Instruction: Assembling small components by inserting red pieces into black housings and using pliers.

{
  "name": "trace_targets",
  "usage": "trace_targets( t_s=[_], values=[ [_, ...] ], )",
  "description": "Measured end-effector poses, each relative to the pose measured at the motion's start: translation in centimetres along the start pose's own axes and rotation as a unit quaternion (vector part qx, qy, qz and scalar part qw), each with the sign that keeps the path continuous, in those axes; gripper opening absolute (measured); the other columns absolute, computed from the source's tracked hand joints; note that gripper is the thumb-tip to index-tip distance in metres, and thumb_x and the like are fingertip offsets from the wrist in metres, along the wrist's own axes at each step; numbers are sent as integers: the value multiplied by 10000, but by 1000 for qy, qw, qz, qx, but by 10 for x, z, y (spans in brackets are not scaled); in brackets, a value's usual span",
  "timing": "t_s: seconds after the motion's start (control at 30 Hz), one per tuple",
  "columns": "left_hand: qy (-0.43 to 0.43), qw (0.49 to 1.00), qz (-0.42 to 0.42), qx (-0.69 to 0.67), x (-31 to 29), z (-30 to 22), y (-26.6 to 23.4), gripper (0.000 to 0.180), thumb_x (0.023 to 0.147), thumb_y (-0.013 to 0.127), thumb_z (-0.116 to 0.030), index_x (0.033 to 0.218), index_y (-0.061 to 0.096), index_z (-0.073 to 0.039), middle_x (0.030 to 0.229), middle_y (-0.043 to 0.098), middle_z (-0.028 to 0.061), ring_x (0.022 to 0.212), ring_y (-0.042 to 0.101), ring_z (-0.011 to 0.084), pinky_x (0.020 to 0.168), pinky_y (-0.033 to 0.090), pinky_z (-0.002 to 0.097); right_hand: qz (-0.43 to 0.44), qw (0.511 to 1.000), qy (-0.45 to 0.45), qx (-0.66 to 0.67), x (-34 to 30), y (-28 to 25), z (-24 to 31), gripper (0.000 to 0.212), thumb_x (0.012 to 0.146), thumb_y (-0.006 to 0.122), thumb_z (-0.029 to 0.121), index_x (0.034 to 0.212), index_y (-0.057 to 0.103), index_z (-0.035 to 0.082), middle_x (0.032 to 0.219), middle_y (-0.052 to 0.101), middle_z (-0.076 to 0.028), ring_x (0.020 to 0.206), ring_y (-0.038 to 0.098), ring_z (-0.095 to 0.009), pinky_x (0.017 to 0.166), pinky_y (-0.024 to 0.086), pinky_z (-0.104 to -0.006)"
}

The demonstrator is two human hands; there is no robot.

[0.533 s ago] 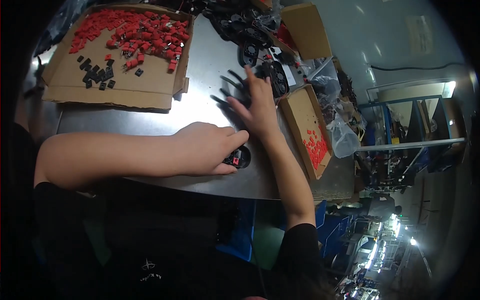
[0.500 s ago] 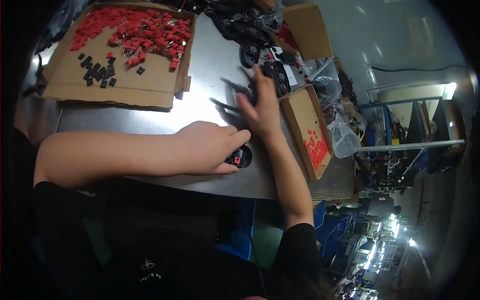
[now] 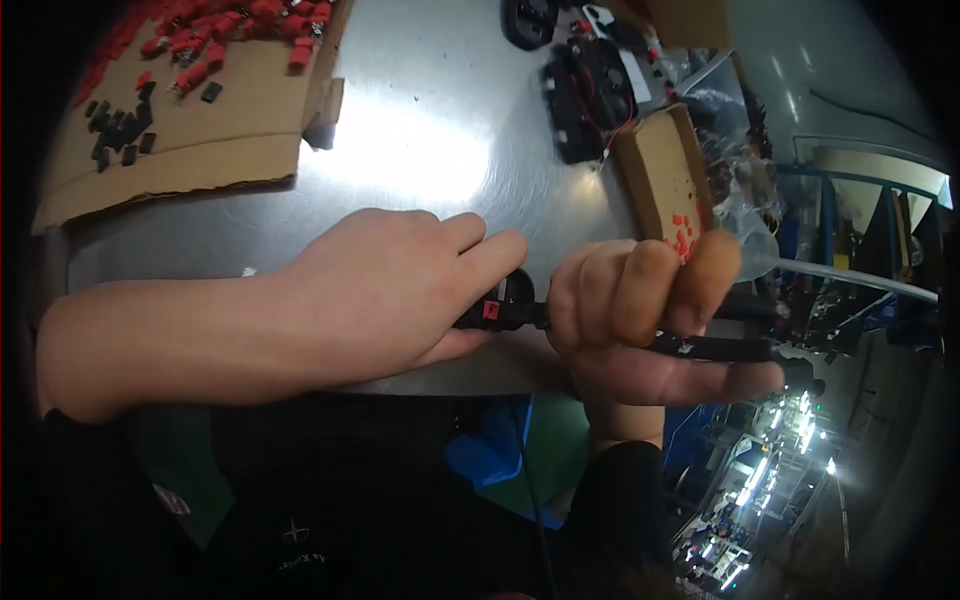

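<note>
Hands (image 3: 400,290) (image 3: 640,320) both grip, apparently closed, one black tool (image 3: 510,312) between them.

bare steel table (image 3: 430,150) ahead — flanked | cardboard tray (image 3: 190,160) left | box (image 3: 665,180) right

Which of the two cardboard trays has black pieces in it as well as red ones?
The big cardboard tray at the table's far left: it holds small black pieces beside the red ones. The narrow tray on the right shows only red pieces.
</note>
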State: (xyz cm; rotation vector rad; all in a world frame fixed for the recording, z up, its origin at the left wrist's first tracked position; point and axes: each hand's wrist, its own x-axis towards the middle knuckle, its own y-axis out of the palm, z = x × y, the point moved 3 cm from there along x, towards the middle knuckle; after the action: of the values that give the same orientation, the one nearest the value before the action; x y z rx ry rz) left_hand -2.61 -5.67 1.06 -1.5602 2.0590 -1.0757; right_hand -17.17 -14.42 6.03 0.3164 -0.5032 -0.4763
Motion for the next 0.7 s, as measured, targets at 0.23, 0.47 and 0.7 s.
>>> trace_targets(
  t_s=[0.23, 0.47, 0.7],
  values=[
    [-62, 994, 40, -86, 7, 1, -3, 435, 864, 777, -248, 1176, 528, -74, 1013, 628, 154, 960, 645, 383, 816, 523, 477, 105, 993, 17, -45, 0, -3, -16, 650, 857, 622, 807, 889, 444, 182, 558, 452, -9, 447, 408, -143, 431, 387, -316],
    [-44, 998, 1, -41, -1, 3, 0, 431, 915, 751, -281, 1194, 532, -37, 999, 671, 171, 935, 709, 363, 779, 581, 449, 140, 990, -2, -13, 11, -7, -19, 923, 849, 670, 780, 1484, 458, 145, 909, 536, -45, 637, 467, -125, 521, 406, -289],
    [-45, 999, -7, -26, -5, 1, 0, 510, 898, 767, -305, 1292, 572, -46, 974, 638, 153, 879, 677, 352, 746, 549, 449, 6, 994, -78, -82, 5, 4, 0, 732, 881, 733, 645, 1319, 488, 112, 1002, 527, -58, 642, 497, -115, 508, 423, -285]
  ],
)
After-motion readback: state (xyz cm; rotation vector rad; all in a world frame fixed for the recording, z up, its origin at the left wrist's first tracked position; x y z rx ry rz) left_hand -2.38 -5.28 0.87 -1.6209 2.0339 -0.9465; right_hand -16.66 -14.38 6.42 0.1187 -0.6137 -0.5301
